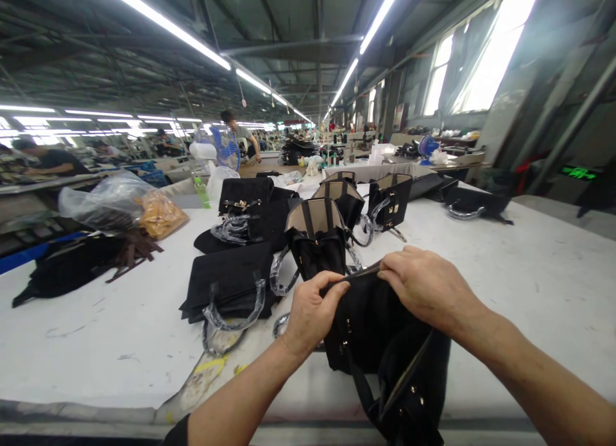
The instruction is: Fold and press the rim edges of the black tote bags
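Observation:
A black handbag [370, 324] with small gold-coloured fittings is held up before me at the front of the table, its mouth partly spread. My left hand [312, 308] pinches the bag's upper edge between thumb and fingers. Farther right along that same edge, my right hand [426, 285] has its thumb and fingers closed on the rim. Just beyond stands another black bag [315, 240] with a beige lining and plastic-wrapped handles. Left of it lies a stack of flat black bags [228, 279], one plastic-wrapped handle [235, 317] hanging toward me.
More black bags [392, 202] stand and lie across the white table [543, 273]. At left are a clear plastic bag [106, 199], an orange-yellow packet [161, 215] and dark brown strips [135, 250]. A blue fan [224, 147] and a person [240, 138] are farther back.

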Motion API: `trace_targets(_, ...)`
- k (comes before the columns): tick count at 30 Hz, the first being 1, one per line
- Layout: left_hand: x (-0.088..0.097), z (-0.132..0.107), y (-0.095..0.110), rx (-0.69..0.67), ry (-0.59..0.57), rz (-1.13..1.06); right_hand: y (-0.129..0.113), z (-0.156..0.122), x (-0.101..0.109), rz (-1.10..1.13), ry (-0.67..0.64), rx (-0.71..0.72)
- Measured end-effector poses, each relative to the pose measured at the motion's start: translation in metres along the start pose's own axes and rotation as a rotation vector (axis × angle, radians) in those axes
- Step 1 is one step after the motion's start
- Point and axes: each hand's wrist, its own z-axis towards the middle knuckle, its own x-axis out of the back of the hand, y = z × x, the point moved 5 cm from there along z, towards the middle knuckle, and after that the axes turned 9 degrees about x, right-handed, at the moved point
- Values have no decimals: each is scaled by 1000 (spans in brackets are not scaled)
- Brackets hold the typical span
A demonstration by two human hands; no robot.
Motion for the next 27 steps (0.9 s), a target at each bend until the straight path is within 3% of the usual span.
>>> trace_targets(5,2,0,1,26,2,19,18,-5,0,61,-54,-66)
trace_targets(11,0,-4,3,22,-20,34,21,-2,-3,10,-20,-160)
trace_targets(21,-2,-11,8,-16,-41,2,20,1,-2,15,-51,-19)
trace_targets(27,-1,-15,10,-29,-44,1,22,1,4,20,-51,-80)
